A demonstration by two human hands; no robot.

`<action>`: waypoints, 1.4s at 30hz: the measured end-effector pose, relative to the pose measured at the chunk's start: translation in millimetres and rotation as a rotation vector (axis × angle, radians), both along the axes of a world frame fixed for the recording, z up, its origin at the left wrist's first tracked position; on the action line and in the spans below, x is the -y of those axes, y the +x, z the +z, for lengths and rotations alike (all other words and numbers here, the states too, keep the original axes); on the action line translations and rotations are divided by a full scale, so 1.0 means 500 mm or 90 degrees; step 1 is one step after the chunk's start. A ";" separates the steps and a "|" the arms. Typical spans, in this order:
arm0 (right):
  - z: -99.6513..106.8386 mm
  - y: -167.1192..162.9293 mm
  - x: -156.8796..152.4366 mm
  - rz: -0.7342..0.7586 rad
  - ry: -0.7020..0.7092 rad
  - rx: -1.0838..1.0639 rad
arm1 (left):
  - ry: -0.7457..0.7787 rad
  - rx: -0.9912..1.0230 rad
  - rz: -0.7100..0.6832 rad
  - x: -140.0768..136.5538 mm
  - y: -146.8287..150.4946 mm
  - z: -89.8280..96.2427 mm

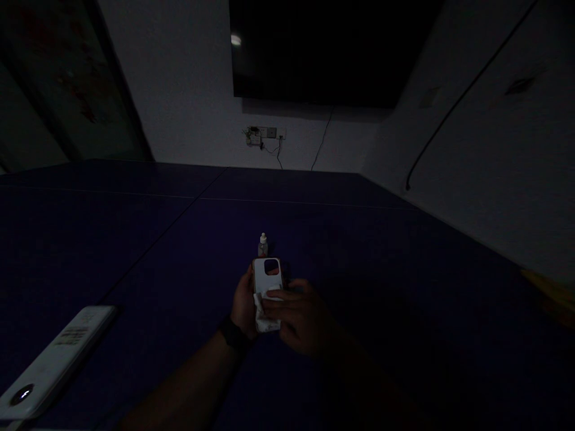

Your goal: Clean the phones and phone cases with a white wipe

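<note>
Bare forearms (pixel 193 383) reach in over the bottom of the view and meet at a phone case (pixel 266 282), back side up, held above the middle of the dark blue surface (pixel 112 251), toward its near edge. The left hand (pixel 244 302), with a black watch (pixel 232 333) at the wrist, is wrapped around the case's left side. The right hand (pixel 300 320) holds a crumpled white cloth (pixel 268 324) against the lower part of the back, fingers lying across it.

By the look of it, the work is midway: cloth and case are together in the hands, the lower back is covered, and the upper back around the camera opening is bare. Whether any part is finished cannot be told.

Just beyond the case stands a small bottle (pixel 263 246) with a white cap, its base hidden. A white device (pixel 67 353) lies toward the surface's near left corner, its end cut off. At the surface's far edge rises a wall (pixel 188 108) with sockets (pixel 272 133) under a dark screen (pixel 332 54), cropped at the top. Something yellow (pixel 545 293) by the right edge is too dim to name; the right thumb and forearm sink into shadow.
</note>
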State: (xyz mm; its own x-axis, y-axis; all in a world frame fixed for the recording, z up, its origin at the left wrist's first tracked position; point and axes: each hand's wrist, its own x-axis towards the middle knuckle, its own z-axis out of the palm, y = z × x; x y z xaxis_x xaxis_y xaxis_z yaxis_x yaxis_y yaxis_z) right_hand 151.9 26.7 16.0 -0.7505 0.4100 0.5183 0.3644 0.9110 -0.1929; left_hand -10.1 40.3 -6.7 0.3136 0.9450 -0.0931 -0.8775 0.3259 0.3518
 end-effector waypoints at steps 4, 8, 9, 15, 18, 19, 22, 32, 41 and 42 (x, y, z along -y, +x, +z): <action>0.004 0.018 -0.010 -0.046 0.053 -0.050 | 0.001 -0.002 0.008 0.001 0.004 0.004; 0.004 0.022 -0.009 -0.047 0.089 -0.063 | 0.003 -0.011 0.016 0.003 0.006 0.016; 0.003 0.021 -0.009 -0.054 0.091 -0.066 | 0.000 -0.014 0.015 0.004 0.007 0.018; 0.011 0.021 -0.010 -0.050 0.076 -0.019 | 0.003 -0.026 0.016 0.006 0.008 0.022; 0.016 0.016 -0.006 0.032 0.072 -0.006 | -0.001 -0.023 0.020 0.003 0.006 0.018; 0.017 0.013 -0.004 0.048 0.070 -0.008 | -0.007 -0.016 0.024 0.002 0.005 0.016; 0.014 0.005 0.001 0.021 0.068 -0.008 | -0.020 -0.004 0.016 -0.004 0.002 0.012; 0.013 0.010 -0.003 -0.076 0.060 0.081 | -0.004 -0.029 0.007 0.007 0.012 0.017; 0.015 0.010 -0.006 -0.087 0.055 -0.017 | -0.003 -0.042 -0.011 0.004 0.008 0.010; 0.015 0.012 -0.008 -0.105 0.059 -0.010 | -0.001 -0.043 -0.011 0.004 0.010 0.011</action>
